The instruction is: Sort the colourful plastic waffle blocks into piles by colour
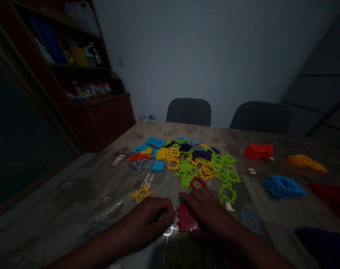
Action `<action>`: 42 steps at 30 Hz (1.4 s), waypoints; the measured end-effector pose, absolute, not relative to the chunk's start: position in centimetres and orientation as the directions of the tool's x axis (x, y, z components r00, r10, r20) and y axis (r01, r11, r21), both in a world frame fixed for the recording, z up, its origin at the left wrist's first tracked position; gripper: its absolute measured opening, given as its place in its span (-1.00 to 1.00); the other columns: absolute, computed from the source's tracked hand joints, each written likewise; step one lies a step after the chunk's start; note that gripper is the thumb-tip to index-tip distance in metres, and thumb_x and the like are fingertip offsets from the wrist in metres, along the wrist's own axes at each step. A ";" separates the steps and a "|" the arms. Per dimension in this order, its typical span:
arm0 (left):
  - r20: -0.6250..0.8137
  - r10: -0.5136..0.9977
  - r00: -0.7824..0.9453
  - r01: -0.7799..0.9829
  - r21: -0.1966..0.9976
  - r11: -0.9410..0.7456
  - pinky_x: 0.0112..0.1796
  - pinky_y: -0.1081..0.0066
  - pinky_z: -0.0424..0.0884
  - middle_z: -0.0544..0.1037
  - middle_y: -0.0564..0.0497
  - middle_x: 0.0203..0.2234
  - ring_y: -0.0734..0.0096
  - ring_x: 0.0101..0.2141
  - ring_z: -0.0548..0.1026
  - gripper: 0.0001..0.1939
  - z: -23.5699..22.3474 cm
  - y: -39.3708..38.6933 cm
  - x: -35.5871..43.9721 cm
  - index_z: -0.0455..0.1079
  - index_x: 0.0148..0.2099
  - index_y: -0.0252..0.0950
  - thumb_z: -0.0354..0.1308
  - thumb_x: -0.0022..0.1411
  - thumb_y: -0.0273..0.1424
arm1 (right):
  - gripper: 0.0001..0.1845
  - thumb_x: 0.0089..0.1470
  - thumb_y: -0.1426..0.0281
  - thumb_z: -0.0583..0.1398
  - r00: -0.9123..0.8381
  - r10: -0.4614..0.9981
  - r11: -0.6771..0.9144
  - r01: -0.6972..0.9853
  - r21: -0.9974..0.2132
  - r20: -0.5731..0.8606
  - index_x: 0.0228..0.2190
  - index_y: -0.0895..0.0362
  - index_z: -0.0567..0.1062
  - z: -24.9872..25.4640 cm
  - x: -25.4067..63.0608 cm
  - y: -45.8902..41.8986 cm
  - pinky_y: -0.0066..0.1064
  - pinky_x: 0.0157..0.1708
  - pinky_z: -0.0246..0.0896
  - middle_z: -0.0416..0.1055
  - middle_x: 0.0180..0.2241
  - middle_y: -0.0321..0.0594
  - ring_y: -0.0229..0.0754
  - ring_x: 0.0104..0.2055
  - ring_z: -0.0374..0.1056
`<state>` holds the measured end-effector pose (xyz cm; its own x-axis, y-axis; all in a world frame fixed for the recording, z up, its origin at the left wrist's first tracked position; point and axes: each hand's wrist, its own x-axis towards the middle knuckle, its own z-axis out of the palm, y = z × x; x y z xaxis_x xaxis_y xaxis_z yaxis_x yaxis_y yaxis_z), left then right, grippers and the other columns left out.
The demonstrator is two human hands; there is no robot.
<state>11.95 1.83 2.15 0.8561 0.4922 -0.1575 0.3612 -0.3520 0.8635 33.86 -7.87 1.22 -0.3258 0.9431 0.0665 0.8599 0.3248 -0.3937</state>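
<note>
The room is dim. My left hand [155, 215] rests on the table with its fingers curled into a closed grip; something small and greenish shows between them, too dark to name. My right hand [206, 207] lies beside it, fingers closed down on a pink-red toothed plastic tile [186, 219] at the near edge. A red open-frame tile [197, 182] lies just beyond my right fingertips, and a yellow tile [142, 193] sits beyond my left hand. Farther out spreads a mixed pile of interlocking tiles [186, 158] in blue, yellow, green and purple.
Sorted heaps lie to the right: orange-red [258, 151], yellow-orange [306, 163], blue [283, 185], dark red [333, 192] and dark purple [323, 244]. Two dark chairs [189, 111] stand behind the patterned table [83, 186]. A wooden shelf cabinet [83, 86] fills the left.
</note>
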 end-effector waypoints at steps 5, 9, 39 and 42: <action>-0.194 0.474 0.859 0.367 0.879 -0.305 -0.45 0.48 0.15 0.38 0.10 -0.50 0.44 -0.45 0.28 -0.91 2.4 1.4 12.0 0.39 -0.35 -0.25 0.08 0.17 -0.39 | 0.00 -0.11 0.32 0.45 -0.332 0.939 0.341 0.870 -0.357 0.087 0.29 0.20 0.21 0.4 34.1 -8.0 0.09 0.14 0.06 0.39 0.10 0.06 0.21 0.12 0.26; -0.192 0.459 0.867 0.345 0.897 -0.276 -0.45 0.49 0.15 0.38 0.10 -0.50 0.45 -0.46 0.28 -0.91 2.1 1.3 12.1 0.41 -0.34 -0.24 0.09 0.17 -0.39 | -0.10 -0.06 0.39 0.37 -0.312 0.947 0.314 0.867 -0.388 0.070 0.28 0.19 0.22 0.7 33.9 -8.1 0.06 0.19 0.00 0.39 0.12 0.04 0.16 0.15 0.24; 0.014 0.484 0.875 0.332 0.712 -0.619 -0.22 0.37 0.40 0.58 0.00 -0.26 0.30 -0.24 0.52 -0.81 2.5 6.2 13.2 0.46 -0.15 -0.23 0.02 0.31 -0.35 | -0.45 -0.19 0.44 0.39 -0.283 0.940 0.340 0.831 -0.440 0.191 -0.07 0.12 0.48 0.5 35.9 -10.1 -0.12 -0.02 0.09 0.47 -0.22 -0.18 -0.02 -0.15 0.29; 0.124 0.389 0.913 0.254 0.574 -0.779 -0.01 0.23 0.40 0.57 -0.04 -0.09 0.21 -0.05 0.50 -0.76 3.0 7.5 15.5 0.43 -0.01 -0.22 0.04 0.32 -0.43 | -0.46 -0.14 0.49 0.34 -0.181 0.971 0.234 0.846 -0.479 0.154 -0.04 0.13 0.47 1.7 36.8 -11.4 -0.12 -0.03 0.14 0.45 -0.15 -0.13 0.01 -0.09 0.28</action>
<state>15.45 7.53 2.95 0.9127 0.3892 0.1243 0.2540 -0.7788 0.5736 36.79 -11.44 1.74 -0.1810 0.9714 0.1540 0.8462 0.2336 -0.4789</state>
